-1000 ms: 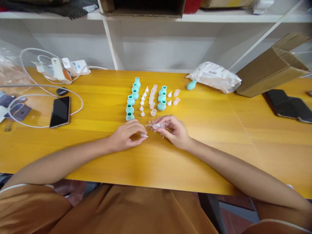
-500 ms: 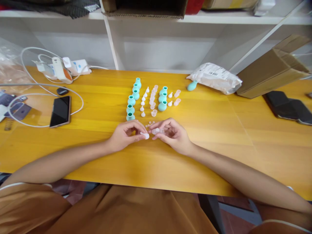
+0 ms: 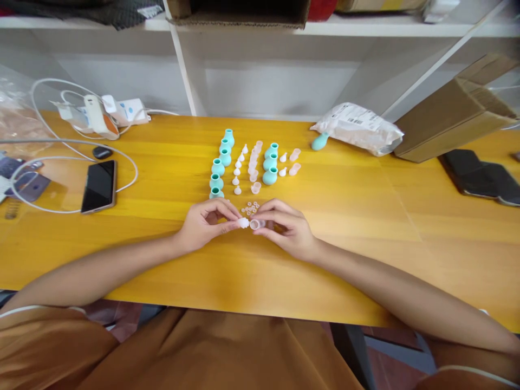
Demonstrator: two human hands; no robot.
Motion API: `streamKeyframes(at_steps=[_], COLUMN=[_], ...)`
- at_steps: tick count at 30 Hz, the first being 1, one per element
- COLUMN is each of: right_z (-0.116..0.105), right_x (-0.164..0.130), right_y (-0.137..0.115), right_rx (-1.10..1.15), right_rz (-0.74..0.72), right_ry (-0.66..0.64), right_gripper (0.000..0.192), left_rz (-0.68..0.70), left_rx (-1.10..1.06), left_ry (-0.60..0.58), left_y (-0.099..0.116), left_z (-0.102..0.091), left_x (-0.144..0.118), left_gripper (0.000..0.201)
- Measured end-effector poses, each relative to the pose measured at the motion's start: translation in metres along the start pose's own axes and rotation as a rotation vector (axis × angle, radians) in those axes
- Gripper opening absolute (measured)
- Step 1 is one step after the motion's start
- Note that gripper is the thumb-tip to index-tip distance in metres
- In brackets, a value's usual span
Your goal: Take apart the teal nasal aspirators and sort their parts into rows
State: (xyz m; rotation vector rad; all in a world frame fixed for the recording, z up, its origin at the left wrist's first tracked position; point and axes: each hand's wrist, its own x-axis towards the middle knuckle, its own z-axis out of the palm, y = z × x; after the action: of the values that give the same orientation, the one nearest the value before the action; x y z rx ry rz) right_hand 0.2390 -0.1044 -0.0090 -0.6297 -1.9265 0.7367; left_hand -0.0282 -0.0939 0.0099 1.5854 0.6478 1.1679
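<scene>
My left hand (image 3: 209, 225) pinches a small white nozzle tip (image 3: 242, 222) between thumb and fingers. Facing it, my right hand (image 3: 286, 227) grips a clear plastic connector (image 3: 255, 223), its round open end turned left toward the tip. A narrow gap separates the two pieces. Just beyond my fingertips lie several small clear rings (image 3: 249, 209). Farther back stand a row of turquoise bulbs (image 3: 218, 167), a row of white nozzle tips (image 3: 237, 181), a row of clear connectors (image 3: 254, 165) and a shorter row of turquoise bulbs (image 3: 270, 175).
A turquoise bulb (image 3: 319, 142) rests by a plastic-wrapped parcel (image 3: 357, 127) at the back. On the right are a cardboard box (image 3: 442, 122) and a black case (image 3: 479, 176). A phone (image 3: 99, 186), white cables and a power strip (image 3: 130, 111) occupy the left.
My right hand has turned the connector so its open end faces left, and its fingers have closed more firmly round it. The white tip in my left hand has turned toward the connector.
</scene>
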Motion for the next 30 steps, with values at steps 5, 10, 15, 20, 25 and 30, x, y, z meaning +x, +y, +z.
streamKeyframes(at_steps=[5, 10, 15, 20, 25, 30], right_z=[-0.0003, -0.0022, -0.0047, -0.0056, -0.006, -0.0081], right_x=[-0.0002, -0.0003, 0.0017, 0.0003, -0.0016, 0.0004], right_y=[-0.0006, 0.0003, 0.0013, 0.0026, 0.0032, 0.0008], right_rx=[-0.171, -0.204, -0.195, -0.177, -0.195, -0.225], right_rz=[-0.093, -0.113, -0.162, -0.201, -0.253, -0.306], right_ry=[0.022, 0.04, 0.036, 0.046, 0.027, -0.007], right_gripper=[0.039, 0.031, 0.032, 0.033, 0.026, 0.025], left_rz=[0.008, 0.017, 0.004, -0.017, -0.042, -0.174], left_rx=[0.0, 0.013, 0.03, 0.052, 0.085, 0.04], left_ry=[-0.002, -0.027, -0.021, -0.025, -0.069, -0.095], left_y=[-0.0019, -0.0035, -0.0053, -0.0051, -0.0043, -0.0059], left_z=[-0.0004, 0.0, -0.0007, -0.0006, -0.0007, -0.0007], left_x=[0.0, -0.0005, -0.0006, -0.0007, -0.0022, -0.0058], left_gripper=[0.019, 0.018, 0.023, 0.028, 0.033, 0.036])
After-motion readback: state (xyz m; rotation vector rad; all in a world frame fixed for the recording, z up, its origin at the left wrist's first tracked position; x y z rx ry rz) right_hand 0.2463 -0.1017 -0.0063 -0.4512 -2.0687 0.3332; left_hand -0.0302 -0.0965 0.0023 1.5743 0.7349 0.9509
